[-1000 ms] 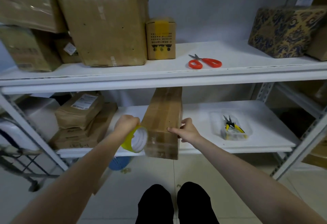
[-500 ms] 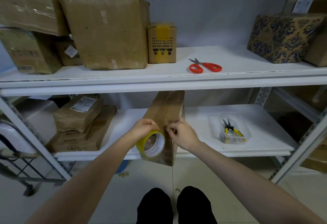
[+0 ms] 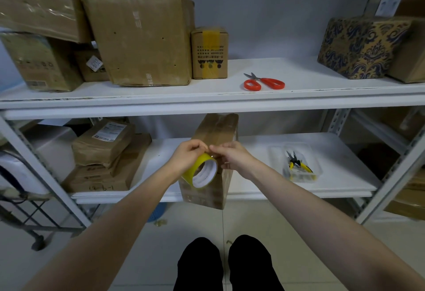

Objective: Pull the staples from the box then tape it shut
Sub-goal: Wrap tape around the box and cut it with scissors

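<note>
- Two white shelves are seen; the box is stood on end at the lower one's front edge.
- The tape is gripped in front of the box by the left hand.
- Its top is pinched by the right hand.
- Scissors are laid on the upper shelf.
</note>
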Tool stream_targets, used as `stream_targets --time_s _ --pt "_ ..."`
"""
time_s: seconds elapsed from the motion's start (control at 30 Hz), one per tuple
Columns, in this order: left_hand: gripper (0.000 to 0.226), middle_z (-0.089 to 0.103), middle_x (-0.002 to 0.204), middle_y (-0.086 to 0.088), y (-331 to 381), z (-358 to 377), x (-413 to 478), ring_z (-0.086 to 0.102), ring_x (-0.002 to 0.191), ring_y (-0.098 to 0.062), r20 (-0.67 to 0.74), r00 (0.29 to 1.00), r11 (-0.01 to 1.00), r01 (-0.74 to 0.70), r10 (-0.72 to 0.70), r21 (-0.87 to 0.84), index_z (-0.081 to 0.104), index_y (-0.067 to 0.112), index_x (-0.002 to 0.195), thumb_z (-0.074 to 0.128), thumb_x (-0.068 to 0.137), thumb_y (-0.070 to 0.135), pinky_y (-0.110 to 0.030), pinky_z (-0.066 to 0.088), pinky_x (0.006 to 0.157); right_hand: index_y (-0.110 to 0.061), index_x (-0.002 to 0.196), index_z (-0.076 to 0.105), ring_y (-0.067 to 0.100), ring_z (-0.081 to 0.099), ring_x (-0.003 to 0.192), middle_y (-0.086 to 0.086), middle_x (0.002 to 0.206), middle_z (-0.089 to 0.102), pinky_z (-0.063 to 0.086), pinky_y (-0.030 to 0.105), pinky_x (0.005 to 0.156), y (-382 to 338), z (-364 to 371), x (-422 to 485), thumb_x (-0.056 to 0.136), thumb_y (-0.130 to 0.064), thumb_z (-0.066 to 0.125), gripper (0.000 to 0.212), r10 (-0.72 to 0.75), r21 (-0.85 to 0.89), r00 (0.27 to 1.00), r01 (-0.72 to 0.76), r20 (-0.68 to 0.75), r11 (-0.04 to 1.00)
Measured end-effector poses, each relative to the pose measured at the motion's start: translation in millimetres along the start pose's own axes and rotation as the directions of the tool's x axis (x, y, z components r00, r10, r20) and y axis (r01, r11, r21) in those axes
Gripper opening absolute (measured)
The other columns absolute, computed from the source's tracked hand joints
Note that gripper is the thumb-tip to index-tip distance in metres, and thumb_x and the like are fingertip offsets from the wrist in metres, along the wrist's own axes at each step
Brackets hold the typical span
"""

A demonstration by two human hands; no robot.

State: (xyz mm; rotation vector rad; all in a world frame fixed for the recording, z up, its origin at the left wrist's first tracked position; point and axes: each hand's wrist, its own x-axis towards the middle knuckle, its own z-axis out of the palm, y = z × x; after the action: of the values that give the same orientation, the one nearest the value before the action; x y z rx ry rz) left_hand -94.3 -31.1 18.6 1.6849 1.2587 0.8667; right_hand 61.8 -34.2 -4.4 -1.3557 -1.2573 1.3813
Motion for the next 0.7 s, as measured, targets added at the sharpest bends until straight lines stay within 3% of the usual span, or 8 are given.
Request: stream_targets --time_s 0.13,0.23,0.3,0.37,0.47,0.53,0.6,0.7 --pt "0.032 0.059 0.077 0.004 6 -1 -2 0.054 0.074 -0.006 -0.01 1.0 1.0 -0.025 0.025 -0.004 0.058 0.015 0.069 0.046 0.093 -0.002 -0.02 0.042 0.072 -0.008 0.078 0.067 0.009 0.054 0.057 0.002 0.061 0.062 0.046 0.015 0.051 -12 -5 -3 0.088 -0.007 0.065 0.011 0.072 0.202 0.994 -0.086 0.076 0.976" --pt "0.027 0.062 0.079 0.004 9 -2 -2 0.056 0.077 -0.007 -0.008 1.0 0.997 -0.025 0.025 0.077 0.062 0.014 0.072 0.049 0.093 0.002 -0.024 0.043 0.079 -0.004 0.075 0.063 0.01 0.053 0.057 0.004 0.062 0.06 0.048 0.014 0.049 -21 -7 -4 0.088 0.001 0.063 0.015 0.113 0.201 0.99 -0.127 0.081 0.971" --pt "0.022 0.066 0.083 0.002 7 -1 -1 0.058 0.084 -0.011 -0.028 0.999 0.986 -0.018 0.023 0.165 0.067 0.013 0.077 0.053 0.092 0.006 -0.028 0.044 0.087 -0.005 0.071 0.059 0.011 0.05 0.058 0.006 0.064 0.055 0.046 0.015 0.047 -25 -6 -4 0.089 0.002 0.062 0.019 0.11 0.098 0.993 -0.113 0.032 0.989" --pt "0.02 0.067 0.085 0.002 4 1 -1 0.059 0.088 -0.014 -0.064 0.998 0.975 0.01 0.005 0.223 0.069 0.018 0.077 0.056 0.091 0.013 -0.031 0.045 0.089 -0.01 0.065 0.057 0.011 0.047 0.056 0.004 0.062 0.051 0.044 0.017 0.049 -28 -3 -3 0.09 -0.003 0.063 0.027 0.035 -0.146 0.998 -0.042 -0.049 0.988" --pt "0.016 0.066 0.087 -0.001 7 2 -1 0.059 0.09 -0.017 -0.098 0.993 0.982 0.086 -0.071 0.165 0.068 0.018 0.079 0.059 0.091 0.024 -0.032 0.046 0.087 -0.022 0.058 0.054 0.013 0.05 0.065 -0.006 0.061 0.05 0.039 0.023 0.062 -28 3 4 0.091 -0.01 0.06 0.035 -0.182 -0.494 0.972 0.086 -0.15 0.865" --pt "0.023 0.064 0.091 -0.003 15 3 -1 0.056 0.093 -0.017 -0.078 0.989 0.984 0.133 -0.124 0.12 0.068 0.013 0.087 0.064 0.088 0.035 -0.029 0.042 0.085 -0.025 0.06 0.051 0.016 0.053 0.075 -0.009 0.064 0.051 0.038 0.024 0.067 -25 8 8 0.087 -0.007 0.056 0.033 -0.252 -0.535 0.948 0.112 -0.197 0.837" --pt "0.044 0.063 0.109 -0.002 22 4 -1 0.057 0.104 -0.016 -0.047 0.979 0.972 0.203 -0.199 0.118 0.066 0.008 0.107 0.067 0.082 0.045 -0.026 0.041 0.088 -0.025 0.062 0.049 0.018 0.052 0.078 -0.008 0.069 0.052 0.039 0.026 0.068 -22 8 11 0.082 -0.003 0.052 0.03 -0.276 -0.543 0.937 0.121 -0.214 0.831" --pt "0.055 0.059 0.118 -0.002 28 3 -7 0.057 0.1 -0.017 -0.012 0.957 0.957 0.289 -0.288 0.036 0.047 0.015 0.125 0.07 0.082 0.041 -0.026 0.045 0.083 -0.02 0.066 0.051 0.019 0.051 0.079 -0.002 0.074 0.054 0.038 0.024 0.07 -20 6 13 0.083 -0.001 0.05 0.025 -0.283 -0.541 0.937 0.133 -0.204 0.83"
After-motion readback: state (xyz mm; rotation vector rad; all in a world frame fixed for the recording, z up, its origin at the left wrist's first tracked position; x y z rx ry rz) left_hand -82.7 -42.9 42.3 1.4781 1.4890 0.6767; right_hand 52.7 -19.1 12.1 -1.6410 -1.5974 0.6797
